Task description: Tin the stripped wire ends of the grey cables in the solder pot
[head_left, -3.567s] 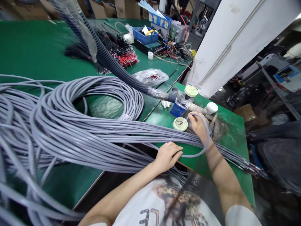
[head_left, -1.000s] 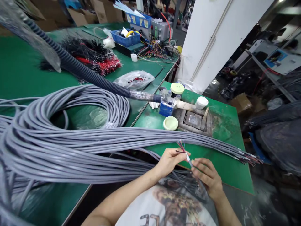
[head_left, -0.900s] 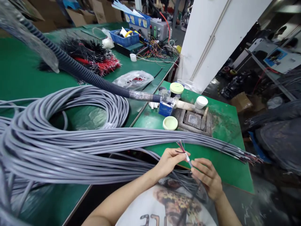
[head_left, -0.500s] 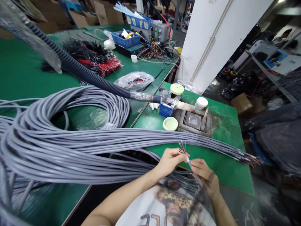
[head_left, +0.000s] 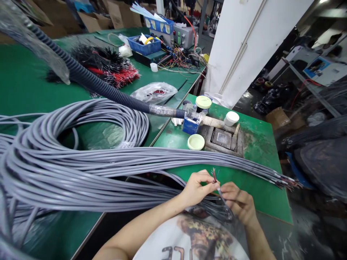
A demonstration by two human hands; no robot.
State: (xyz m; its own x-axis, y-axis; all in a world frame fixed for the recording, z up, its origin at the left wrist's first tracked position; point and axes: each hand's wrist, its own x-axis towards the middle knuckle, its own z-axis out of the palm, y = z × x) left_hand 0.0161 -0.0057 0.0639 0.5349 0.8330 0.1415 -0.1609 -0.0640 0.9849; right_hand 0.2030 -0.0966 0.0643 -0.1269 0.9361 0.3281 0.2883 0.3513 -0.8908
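My left hand (head_left: 196,189) and my right hand (head_left: 238,202) are close together at the near edge of the green bench (head_left: 260,195). Both grip a thin grey cable (head_left: 221,193). Its stripped end shows a small tuft of coloured wires (head_left: 214,176), including red, pointing up between my hands. A long bundle of grey cables (head_left: 135,167) runs across the bench just beyond my hands. Its fanned ends (head_left: 287,183) lie to the right, and a large coil (head_left: 108,121) is at the left. My fingers hide part of the thin cable.
A black corrugated hose (head_left: 108,95) crosses above the coil to a blue-based fitting (head_left: 191,122). A pale green lid (head_left: 196,142), a white lid (head_left: 231,118) and a metal-plated recess (head_left: 222,139) sit beyond the bundle. A white pillar (head_left: 233,47) stands at the back right.
Since the earliest frame, my hands have come together at the near bench edge. Over the last second, the wire tuft has shifted right and tilted upward, and my right hand has moved closer under it.
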